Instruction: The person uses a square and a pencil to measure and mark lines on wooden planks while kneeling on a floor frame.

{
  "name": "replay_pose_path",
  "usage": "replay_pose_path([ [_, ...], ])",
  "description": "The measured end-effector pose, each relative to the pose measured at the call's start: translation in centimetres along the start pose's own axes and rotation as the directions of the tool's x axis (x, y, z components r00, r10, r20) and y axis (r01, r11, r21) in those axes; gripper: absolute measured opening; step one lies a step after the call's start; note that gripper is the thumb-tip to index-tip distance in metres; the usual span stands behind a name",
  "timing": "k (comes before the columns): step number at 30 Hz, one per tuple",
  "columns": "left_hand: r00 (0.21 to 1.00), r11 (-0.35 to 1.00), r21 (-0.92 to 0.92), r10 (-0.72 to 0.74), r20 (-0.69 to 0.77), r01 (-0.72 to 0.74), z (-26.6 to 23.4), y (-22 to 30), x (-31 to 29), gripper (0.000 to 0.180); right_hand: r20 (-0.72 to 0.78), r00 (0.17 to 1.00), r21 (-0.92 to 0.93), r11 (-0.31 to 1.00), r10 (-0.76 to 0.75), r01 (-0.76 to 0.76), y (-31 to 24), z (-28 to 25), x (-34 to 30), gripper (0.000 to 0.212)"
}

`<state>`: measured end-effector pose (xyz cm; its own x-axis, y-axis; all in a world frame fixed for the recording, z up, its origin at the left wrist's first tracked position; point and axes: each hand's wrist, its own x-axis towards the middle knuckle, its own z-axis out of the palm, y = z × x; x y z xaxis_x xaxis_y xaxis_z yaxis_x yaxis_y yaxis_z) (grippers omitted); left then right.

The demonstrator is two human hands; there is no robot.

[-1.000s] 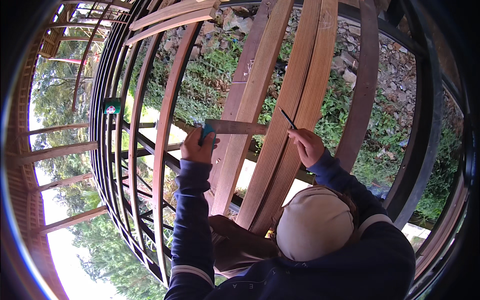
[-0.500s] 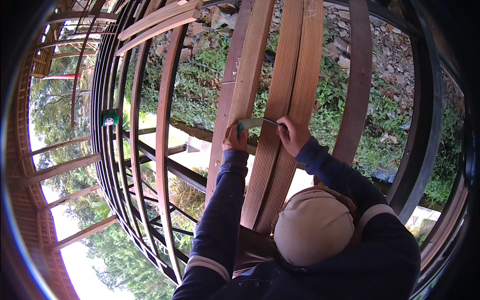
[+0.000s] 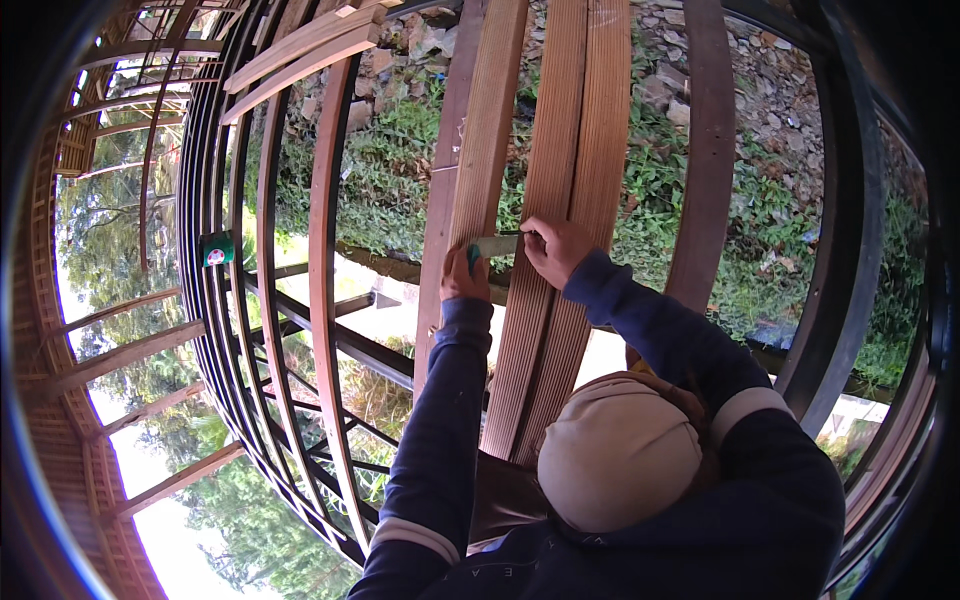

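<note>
A pale grey-green strip [image 3: 498, 246] stretches between my hands, with a teal part at its left end. My left hand [image 3: 466, 274] is closed around that teal end, over the near part of a narrow ribbed timber board [image 3: 487, 130]. My right hand [image 3: 556, 251] pinches the strip's other end above a pair of ribbed boards, the left one [image 3: 553, 140] and the right one [image 3: 603, 120], lying side by side. The fingers partly cover the strip, so its exact kind is unclear.
Smooth dark-brown beams flank the boards, one at the left [image 3: 445, 190] and one at the right [image 3: 708, 150]. Plants and rubble [image 3: 760, 120] show below through the gaps. Loose light timbers [image 3: 305, 50] lie at the far left. A rounded beige cloth shape [image 3: 620, 450] is between my arms.
My right hand has shifted left, closer to my left hand. Less of the strip shows, and its dark thin end is now mostly hidden by the fingers.
</note>
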<state>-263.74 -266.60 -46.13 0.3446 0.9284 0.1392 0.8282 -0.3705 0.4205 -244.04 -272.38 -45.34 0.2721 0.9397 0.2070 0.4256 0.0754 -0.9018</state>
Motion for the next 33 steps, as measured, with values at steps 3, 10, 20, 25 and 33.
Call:
replay_pose_path([
  [3,0.999,0.999,0.009,0.035,-0.024,-0.035,0.2,-0.2,-0.2,0.03,0.002,1.0,-0.008,1.0,-0.007,0.007,0.3,0.6,0.2,0.008],
  [10,0.998,0.999,0.009,0.048,-0.031,-0.048,0.3,-0.4,-0.1,0.029,0.054,0.998,-0.042,0.999,-0.029,0.031,0.2,1.3,0.9,0.007],
  [20,0.999,1.0,0.001,0.031,-0.025,-0.031,0.1,0.1,-0.1,0.029,0.153,0.988,-0.1,0.995,-0.002,0.017,0.2,2.1,1.2,0.007],
  [25,1.0,1.0,0.019,0.018,-0.017,-0.017,0.3,0.0,-0.2,0.03,0.174,0.985,-0.117,0.993,-0.006,0.027,0.5,2.4,1.3,0.007],
  [33,0.999,0.999,0.023,0.025,-0.041,-0.024,0.3,0.2,-0.2,0.03,0.181,0.983,-0.144,0.988,-0.024,0.05,0.7,2.7,1.4,0.008],
])
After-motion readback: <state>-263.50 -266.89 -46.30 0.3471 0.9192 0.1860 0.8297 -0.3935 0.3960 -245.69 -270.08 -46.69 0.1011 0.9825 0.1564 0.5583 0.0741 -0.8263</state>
